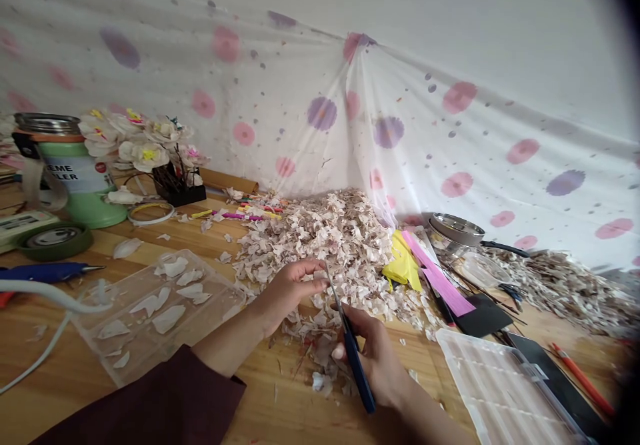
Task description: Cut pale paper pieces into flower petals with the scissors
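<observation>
My right hand [375, 351] is closed round a pair of scissors [354, 358] with dark blue handles and slim metal blades. The blades point up and away, and their tips lie by the fingertips of my left hand [295, 291]. That hand is closed in a pinch; what sits between its thumb and fingers is too small to make out. Just beyond both hands rises a large heap of pale, dry, petal-like pieces [320, 231]. More loose scraps [330, 365] lie on the wood below my hands.
A clear tray [165, 351] with several white petals lies left, near a blue glue gun [45, 271]. Behind are a green bottle [80, 185] and white flowers [145, 155]. A divided plastic box [493, 378], pink paper [447, 291] and a metal pan [457, 228] are on the right.
</observation>
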### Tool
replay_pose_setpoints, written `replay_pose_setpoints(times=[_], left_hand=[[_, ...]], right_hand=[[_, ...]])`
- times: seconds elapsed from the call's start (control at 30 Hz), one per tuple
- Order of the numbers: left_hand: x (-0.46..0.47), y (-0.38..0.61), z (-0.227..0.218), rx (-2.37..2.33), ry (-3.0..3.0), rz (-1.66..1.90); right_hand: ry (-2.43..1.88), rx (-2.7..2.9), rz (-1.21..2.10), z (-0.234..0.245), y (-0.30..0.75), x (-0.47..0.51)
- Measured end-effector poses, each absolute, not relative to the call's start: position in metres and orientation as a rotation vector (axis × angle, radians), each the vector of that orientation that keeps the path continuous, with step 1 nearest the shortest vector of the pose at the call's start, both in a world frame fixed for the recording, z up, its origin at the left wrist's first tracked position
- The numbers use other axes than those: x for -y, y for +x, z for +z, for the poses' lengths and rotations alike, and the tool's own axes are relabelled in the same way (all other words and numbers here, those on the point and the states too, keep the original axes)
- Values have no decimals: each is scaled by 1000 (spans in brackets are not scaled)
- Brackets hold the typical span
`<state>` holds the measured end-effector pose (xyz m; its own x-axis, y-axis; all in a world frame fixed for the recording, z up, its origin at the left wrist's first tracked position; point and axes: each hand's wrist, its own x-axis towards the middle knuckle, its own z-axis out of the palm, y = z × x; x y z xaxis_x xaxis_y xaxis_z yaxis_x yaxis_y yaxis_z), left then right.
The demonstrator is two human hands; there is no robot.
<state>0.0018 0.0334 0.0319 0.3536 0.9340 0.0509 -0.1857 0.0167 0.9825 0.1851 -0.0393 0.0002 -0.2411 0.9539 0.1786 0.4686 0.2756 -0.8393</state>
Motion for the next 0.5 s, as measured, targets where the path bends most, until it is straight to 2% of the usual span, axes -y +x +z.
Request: replay_pose_setpoints(times=[0.5], left_hand=[[-42, -17, 45, -755, 1474, 868]], right_hand=[[-1198, 1749, 1080, 7, 182, 40]])
